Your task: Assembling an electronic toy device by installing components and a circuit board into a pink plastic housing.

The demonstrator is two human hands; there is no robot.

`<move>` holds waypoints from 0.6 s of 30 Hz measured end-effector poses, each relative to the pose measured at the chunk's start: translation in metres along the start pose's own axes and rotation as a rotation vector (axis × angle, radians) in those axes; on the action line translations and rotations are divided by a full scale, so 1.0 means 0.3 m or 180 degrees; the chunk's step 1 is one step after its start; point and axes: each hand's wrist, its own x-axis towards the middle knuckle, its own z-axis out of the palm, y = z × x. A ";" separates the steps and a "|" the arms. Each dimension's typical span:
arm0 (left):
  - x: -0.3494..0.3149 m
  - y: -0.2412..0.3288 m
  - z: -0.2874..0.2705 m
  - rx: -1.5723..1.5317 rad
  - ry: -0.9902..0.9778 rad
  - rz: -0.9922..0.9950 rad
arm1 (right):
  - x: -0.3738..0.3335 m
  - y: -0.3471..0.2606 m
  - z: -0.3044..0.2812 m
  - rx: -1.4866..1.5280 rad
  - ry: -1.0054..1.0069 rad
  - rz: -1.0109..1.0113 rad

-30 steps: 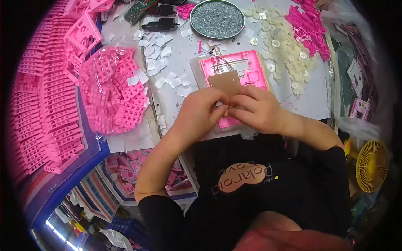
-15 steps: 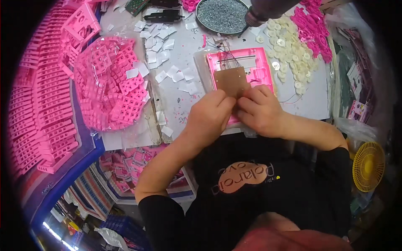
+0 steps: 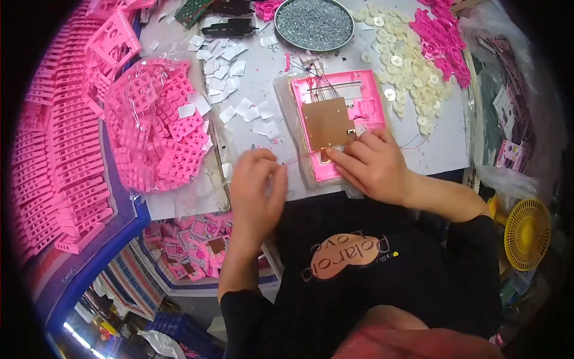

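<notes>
**Brown board over a pink shell, centre of frame**

The board (image 3: 323, 124) lies over the pink shell (image 3: 323, 173), wires (image 3: 320, 87) rising from its top edge. I judge it light and stiff, the wires fragile; its bare side edges look the safest hold. My right hand (image 3: 372, 164) has its fingertips at the board's lower edge, pinching or pressing, I can't tell. My left hand (image 3: 257, 182), left of the shell, is loosely curled; I can't tell if it grips anything. White slips (image 3: 246, 110) lie left, cream discs (image 3: 412, 78) upper right.
</notes>
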 end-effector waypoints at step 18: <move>0.114 0.120 0.046 -0.1418 -0.1116 -0.0427 | 0.028 0.090 -0.107 0.1310 0.0079 -0.0054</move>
